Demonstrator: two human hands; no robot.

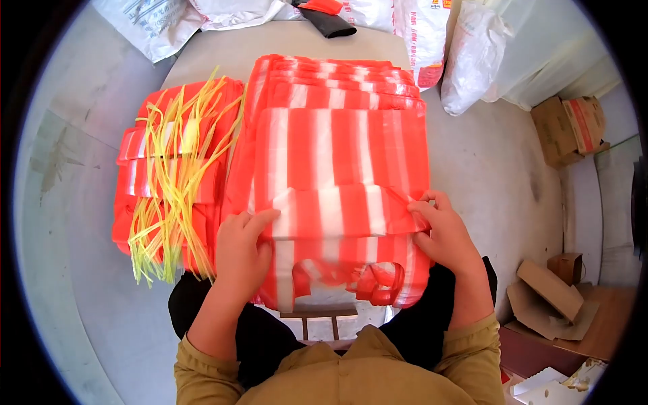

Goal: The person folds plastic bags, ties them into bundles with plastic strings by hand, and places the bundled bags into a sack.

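Note:
A tall stack of red-and-white striped plastic bags lies in front of me, its handle end hanging toward my lap. Across the top bag runs a folded-over striped band. My left hand pinches the left end of this fold between thumb and fingers. At the fold's right end, my right hand grips the plastic the same way. Left of the stack sits a pile of folded red bags, with a loose bunch of yellow plastic strips draped over it.
White printed sacks and a black-and-red item lie along the far edge. Cardboard boxes stand at the right, and an opened carton rests at the lower right. Part of a wooden stool shows below the stack.

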